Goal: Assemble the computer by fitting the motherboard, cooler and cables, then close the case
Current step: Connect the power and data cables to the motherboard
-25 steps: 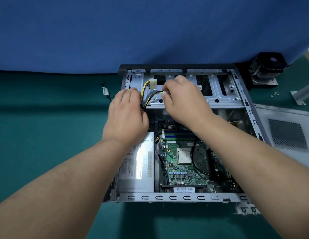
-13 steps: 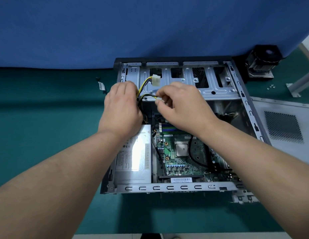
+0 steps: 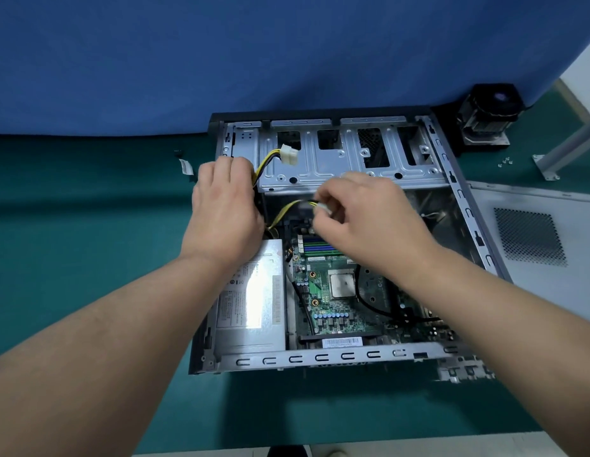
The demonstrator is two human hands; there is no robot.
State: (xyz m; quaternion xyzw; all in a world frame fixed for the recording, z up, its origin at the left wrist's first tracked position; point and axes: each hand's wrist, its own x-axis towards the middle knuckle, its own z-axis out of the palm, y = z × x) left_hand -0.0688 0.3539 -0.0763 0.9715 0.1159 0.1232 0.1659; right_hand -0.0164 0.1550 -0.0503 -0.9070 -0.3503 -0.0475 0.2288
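An open computer case (image 3: 339, 357) lies on its side on the green table. Inside it sit a green motherboard (image 3: 323, 308) with a bare processor (image 3: 342, 284) and a silver power supply (image 3: 254, 298). My right hand (image 3: 362, 219) pinches a small white connector (image 3: 324, 208) on a yellow-and-black cable (image 3: 287, 211), held above the motherboard's far edge. My left hand (image 3: 224, 206) curls around the cable bundle at the case's left wall; its fingertips are hidden. A second white connector (image 3: 289, 154) rests on the metal drive cage (image 3: 346, 159).
A black cooler (image 3: 488, 117) stands on the table beyond the case's far right corner. The grey side panel (image 3: 544, 245) with a vent grille lies to the right. Small screws (image 3: 505, 162) and a metal bracket (image 3: 564, 153) lie near it. A blue curtain hangs behind.
My right hand has drawn the white connector down off the drive cage toward the motherboard. My left hand stays at the cable bundle. The view has shifted slightly.
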